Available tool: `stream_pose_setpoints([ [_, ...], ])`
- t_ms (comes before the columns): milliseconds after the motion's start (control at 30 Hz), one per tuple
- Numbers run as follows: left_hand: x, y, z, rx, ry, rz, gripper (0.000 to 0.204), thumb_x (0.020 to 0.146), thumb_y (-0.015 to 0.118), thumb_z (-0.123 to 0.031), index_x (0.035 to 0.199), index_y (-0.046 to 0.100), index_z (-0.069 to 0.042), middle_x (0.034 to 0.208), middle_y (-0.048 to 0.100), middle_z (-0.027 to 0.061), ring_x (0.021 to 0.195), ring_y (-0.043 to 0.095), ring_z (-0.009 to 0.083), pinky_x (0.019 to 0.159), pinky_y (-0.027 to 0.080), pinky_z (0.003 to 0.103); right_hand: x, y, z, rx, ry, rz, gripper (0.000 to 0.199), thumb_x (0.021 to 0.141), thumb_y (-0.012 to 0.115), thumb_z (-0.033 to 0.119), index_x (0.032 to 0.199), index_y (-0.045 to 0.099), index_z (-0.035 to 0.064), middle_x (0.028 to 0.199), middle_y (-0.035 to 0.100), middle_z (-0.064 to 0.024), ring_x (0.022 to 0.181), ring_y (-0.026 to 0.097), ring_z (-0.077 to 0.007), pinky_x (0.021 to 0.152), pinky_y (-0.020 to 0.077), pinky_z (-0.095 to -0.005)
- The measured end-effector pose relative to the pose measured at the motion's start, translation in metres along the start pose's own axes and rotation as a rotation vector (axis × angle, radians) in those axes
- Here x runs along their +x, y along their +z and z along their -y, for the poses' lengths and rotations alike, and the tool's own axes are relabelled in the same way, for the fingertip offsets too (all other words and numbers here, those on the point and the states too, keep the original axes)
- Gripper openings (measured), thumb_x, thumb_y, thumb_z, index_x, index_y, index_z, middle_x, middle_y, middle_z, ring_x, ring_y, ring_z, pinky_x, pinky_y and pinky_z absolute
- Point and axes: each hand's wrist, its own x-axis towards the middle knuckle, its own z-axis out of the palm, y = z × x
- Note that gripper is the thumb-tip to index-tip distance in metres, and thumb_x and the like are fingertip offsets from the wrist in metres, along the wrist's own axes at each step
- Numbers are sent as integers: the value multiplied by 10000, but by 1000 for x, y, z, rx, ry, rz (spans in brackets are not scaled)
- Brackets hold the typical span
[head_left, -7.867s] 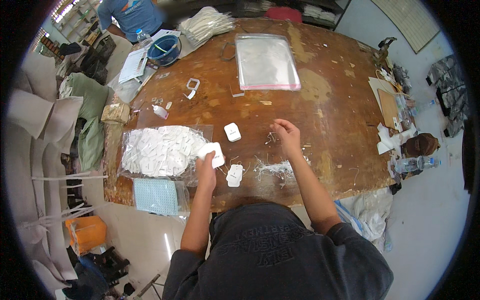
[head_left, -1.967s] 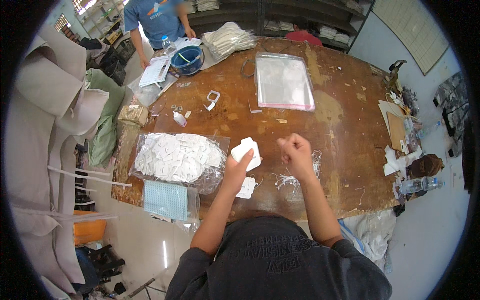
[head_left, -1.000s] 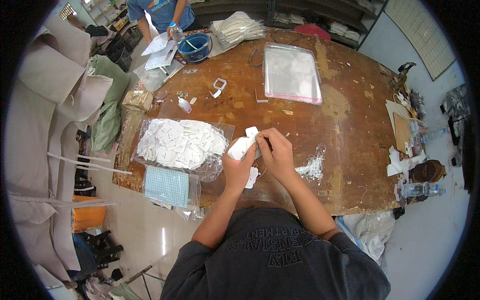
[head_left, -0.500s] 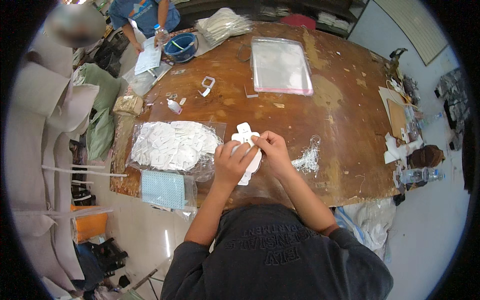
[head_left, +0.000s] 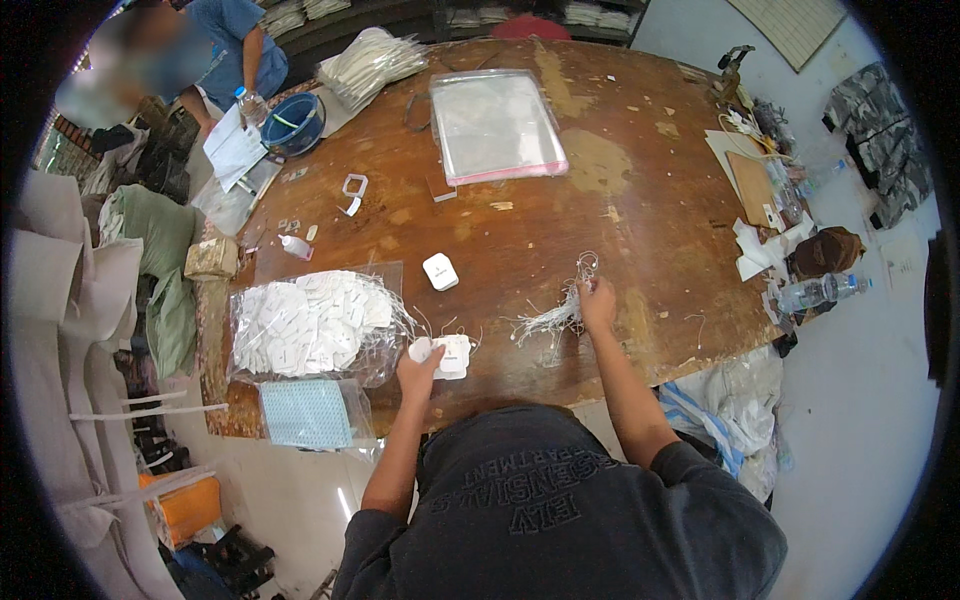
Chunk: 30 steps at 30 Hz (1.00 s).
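My left hand (head_left: 418, 372) is closed near the table's front edge, its thumb over white hang tags (head_left: 453, 352) with rounded corners; thin strings show beside them. Out to the right, my right hand (head_left: 598, 304) has its fingers pinched on a bundle of white tag strings (head_left: 556, 318) that lies spread on the wood. Beyond my left hand is a small stack of white tags (head_left: 440, 272). To the left, a clear plastic bag (head_left: 390, 272) bears a large heap of white tags (head_left: 315, 320).
A blue patterned packet (head_left: 305, 415) lies at the front left edge. Farther off are a small bottle (head_left: 296, 247), a stack of clear plastic sleeves (head_left: 495, 125) and a blue bucket (head_left: 293, 125). Another person (head_left: 240, 50) stands at the far left. Water bottles (head_left: 825, 290) lie at the right edge.
My hands have parted from the white tags they held together. The right went to the string bundle; the left came nearer me with tags. My view has shifted.
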Motion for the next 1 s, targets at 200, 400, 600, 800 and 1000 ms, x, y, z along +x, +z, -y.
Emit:
stream_pose_setpoints([
  [200, 4, -23, -11, 11, 81, -43, 237, 787, 732, -158, 923, 657, 21, 825, 664, 48, 731, 606, 130, 674, 479, 287, 39, 10, -1, -74, -16, -8, 260, 837, 627, 292, 947, 650, 57, 1018, 595, -170, 969, 580, -365, 795, 472, -462],
  [400, -3, -19, -16, 31, 100, -47, 162, 823, 698, -143, 917, 637, -25, 740, 628, 6, 639, 577, 92, 576, 441, 245, 59, 27, -1, -265, 58, 56, 218, 829, 627, 269, 935, 678, 86, 1009, 615, -140, 955, 598, -330, 790, 466, -489],
  [600, -11, -19, -37, -136, 53, -25, 173, 846, 688, -156, 931, 645, -11, 760, 641, 7, 667, 599, 88, 576, 458, 235, 57, 16, -12, 536, 41, -94, 185, 872, 606, 209, 919, 658, 38, 857, 646, -74, 800, 608, -175, 722, 475, -342],
  [800, -17, -4, -83, -73, 101, 131, 266, 875, 665, -209, 1015, 646, 16, 874, 678, 78, 763, 650, 145, 697, 502, 269, 62, -34, 24, 753, -45, -168, 146, 891, 591, 134, 924, 644, 2, 770, 637, -62, 684, 539, -100, 639, 448, -264],
  [1000, -25, 23, -137, 186, 785, 327, 180, 851, 666, -159, 971, 656, -26, 1109, 606, 102, 1026, 582, 217, 878, 451, 315, -3, -64, 119, 438, -437, 520, 131, 867, 625, 126, 918, 673, 15, 810, 674, -94, 707, 604, -121, 633, 468, -276],
])
